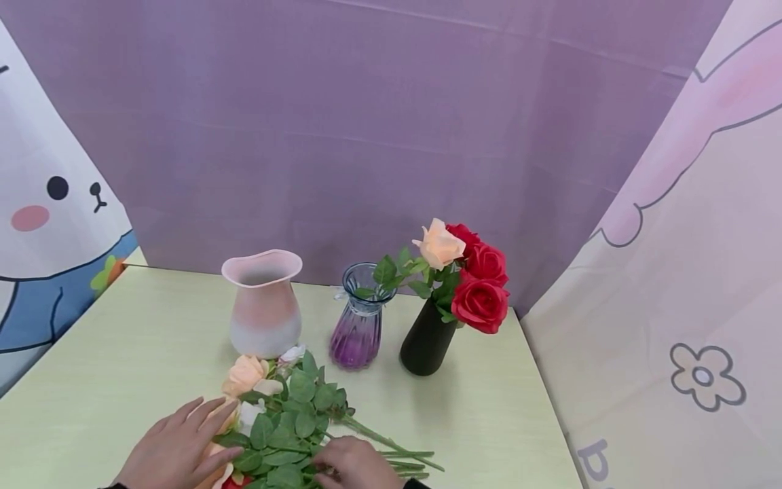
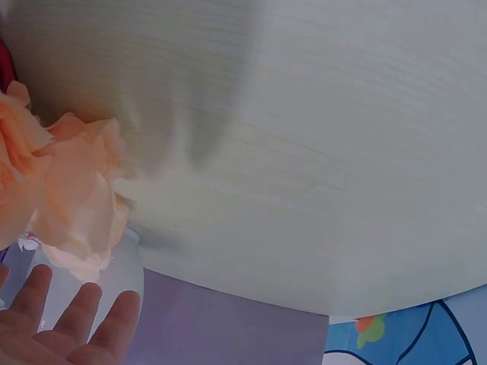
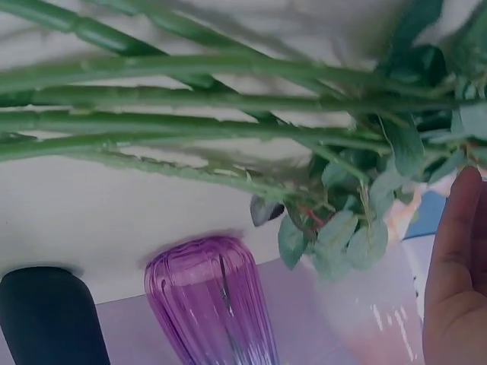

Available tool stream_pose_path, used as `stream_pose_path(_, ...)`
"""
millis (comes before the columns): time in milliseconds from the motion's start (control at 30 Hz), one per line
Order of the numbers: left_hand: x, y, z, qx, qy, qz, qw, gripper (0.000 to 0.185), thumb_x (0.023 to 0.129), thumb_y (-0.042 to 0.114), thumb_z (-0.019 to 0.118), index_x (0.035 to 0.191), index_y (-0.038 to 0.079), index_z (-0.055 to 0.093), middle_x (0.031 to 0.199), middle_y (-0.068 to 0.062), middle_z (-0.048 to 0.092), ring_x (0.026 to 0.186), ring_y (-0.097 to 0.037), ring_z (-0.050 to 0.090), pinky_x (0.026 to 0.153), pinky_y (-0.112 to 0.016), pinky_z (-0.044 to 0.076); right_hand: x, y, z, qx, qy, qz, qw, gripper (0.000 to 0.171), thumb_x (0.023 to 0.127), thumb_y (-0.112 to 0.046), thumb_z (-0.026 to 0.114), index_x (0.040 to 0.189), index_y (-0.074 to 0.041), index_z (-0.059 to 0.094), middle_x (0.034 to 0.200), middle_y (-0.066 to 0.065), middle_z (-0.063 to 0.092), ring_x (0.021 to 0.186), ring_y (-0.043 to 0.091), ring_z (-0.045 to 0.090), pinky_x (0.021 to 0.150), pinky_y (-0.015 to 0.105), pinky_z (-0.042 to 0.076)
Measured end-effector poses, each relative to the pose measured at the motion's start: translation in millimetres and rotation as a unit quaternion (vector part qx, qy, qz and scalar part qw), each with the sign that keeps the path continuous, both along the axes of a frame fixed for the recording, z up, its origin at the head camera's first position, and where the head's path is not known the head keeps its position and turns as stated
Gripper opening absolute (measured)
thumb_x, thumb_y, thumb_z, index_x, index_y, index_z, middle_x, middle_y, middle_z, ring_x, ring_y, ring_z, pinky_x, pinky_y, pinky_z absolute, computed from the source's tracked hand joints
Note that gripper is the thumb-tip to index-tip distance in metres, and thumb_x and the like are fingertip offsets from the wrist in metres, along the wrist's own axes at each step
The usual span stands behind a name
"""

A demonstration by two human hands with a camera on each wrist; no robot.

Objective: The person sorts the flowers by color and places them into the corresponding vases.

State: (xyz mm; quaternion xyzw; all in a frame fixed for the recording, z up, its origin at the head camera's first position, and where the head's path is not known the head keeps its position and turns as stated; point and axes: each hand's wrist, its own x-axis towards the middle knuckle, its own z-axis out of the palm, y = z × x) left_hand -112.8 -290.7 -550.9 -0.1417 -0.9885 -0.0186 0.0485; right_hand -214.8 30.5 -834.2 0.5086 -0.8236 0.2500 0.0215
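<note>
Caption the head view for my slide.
Left hand and right hand at piled flowers, before a pink vase, purple vase and black vase.

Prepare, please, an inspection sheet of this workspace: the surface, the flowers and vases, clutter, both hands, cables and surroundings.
Surface: pale table, faint grain visible.
Flower bunch: lying flat, peach blooms toward the left, stems toward the right.
Vases: pink-and-white vase, purple-blue glass vase and black vase stand behind the bunch; the black one holds at least three red roses and one peach rose.
Clutter: nothing seen.
Left hand: fingers spread over the bloom side; contact uncertain.
Right hand: at the leaves; grip cannot be confirmed.
Cables: nothing seen.
Surroundings: purple backdrop, printed panels left and right.
</note>
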Motion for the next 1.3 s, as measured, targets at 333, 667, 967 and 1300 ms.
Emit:
stream_pose_path(333, -33.0, -59, -147.0, -0.038, 0.076, -0.016, 0.9963, 0.082, 0.087, 0.08, 0.044, 0.155, 0.04, 0.026, 0.157, 0.014, 0.034, 0.148, -0.022, 0.03, 0.123, -0.056, 0.02, 0.4, -9, -73.6, 0.102, 0.033, 0.03, 0.994, 0.05, 0.098, -0.069, 0.035, 0.134, -0.042, 0.056, 0.114, -0.019, 0.061, 0.102, -0.001, 0.055, 0.086, 0.018, 0.05)
stream_pose_path(667, 0.6, 14, 15.3, -0.006, -0.066, 0.026, 0.9975, 0.081, 0.084, 0.078, 0.05, 0.141, 0.021, 0.055, 0.136, -0.003, 0.059, 0.122, -0.033, 0.057, 0.091, -0.056, 0.054, 8.1, -15, -77.6, 0.13, 0.075, 0.047, 0.988, 0.038, 0.099, -0.06, 0.043, 0.126, -0.041, 0.064, 0.101, -0.018, 0.066, 0.084, 0.002, 0.056, 0.063, 0.031, 0.051)
stream_pose_path(967, -0.6, 12, 16.2, -0.004, -0.066, 0.023, 0.9976, 0.085, 0.084, 0.084, 0.039, 0.142, 0.024, 0.053, 0.136, -0.004, 0.059, 0.123, -0.035, 0.057, 0.092, -0.058, 0.053, -9.9, -15, -152.0, 0.106, 0.09, 0.005, 0.99, 0.042, 0.098, -0.068, 0.034, 0.121, -0.047, 0.062, 0.098, -0.02, 0.057, 0.083, 0.001, 0.048, 0.068, 0.019, 0.038)
stream_pose_path(1300, -22.1, -24, -67.0, -0.034, 0.028, -0.003, 0.999, 0.081, 0.085, 0.082, 0.042, 0.152, 0.037, 0.037, 0.152, 0.004, 0.045, 0.144, -0.036, 0.036, 0.116, -0.061, 0.033, -1.2, -13, -72.3, 0.006, 0.076, -0.033, 0.997, 0.021, 0.097, -0.058, 0.051, 0.107, -0.047, 0.065, 0.094, -0.03, 0.052, 0.086, -0.009, 0.045, 0.074, 0.015, 0.043)
